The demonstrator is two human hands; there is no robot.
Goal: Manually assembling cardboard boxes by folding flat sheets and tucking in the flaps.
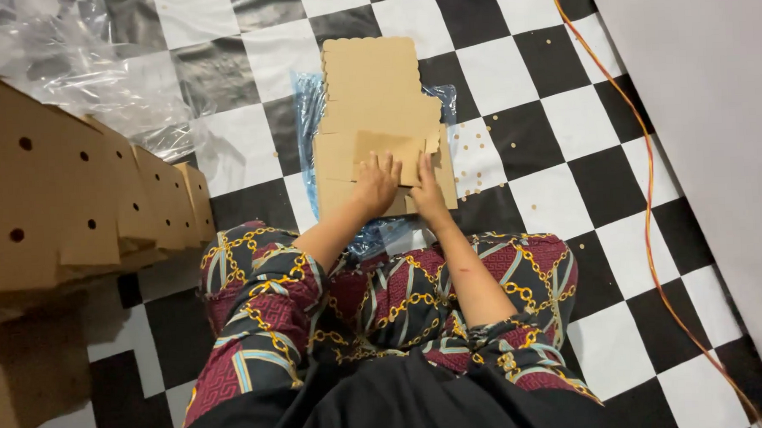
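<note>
A person sits cross-legged on a black-and-white checkered floor [566, 191], seen from above; only the forearms, hands and patterned trousers [376, 307] show.

The flat cardboard blank [377, 113] lies on the floor directly ahead of the knees, at 12 o'clock from the body. Its far end has a scalloped edge. Its near portion is partly folded over, and both hands cover that fold, so the exact crease lines there cannot be made out.

The left hand [377, 182] rests palm down on the near flap, fingers spread and flat against the cardboard, gripping nothing. The right hand [427, 190] lies just beside it at 3 o'clock, fingers extended and pressed on the same flap. Whether its thumb hooks under the edge is hidden.

A blue-tinted plastic sheet [308, 98] lies under the blank, showing only along its edges and near the knees.

Small tan punch-out dots [480, 151] are scattered on the floor at 3 o'clock from the blank.

At 9 o'clock stands a row of assembled cardboard boxes [76, 199] with round holes, cut off by the left edge. Crumpled clear plastic [71, 56] lies at 10 o'clock, its contents unclear.

An orange cable [651, 204] runs along the floor at 3 o'clock, beside a pale wall [706, 101].
</note>
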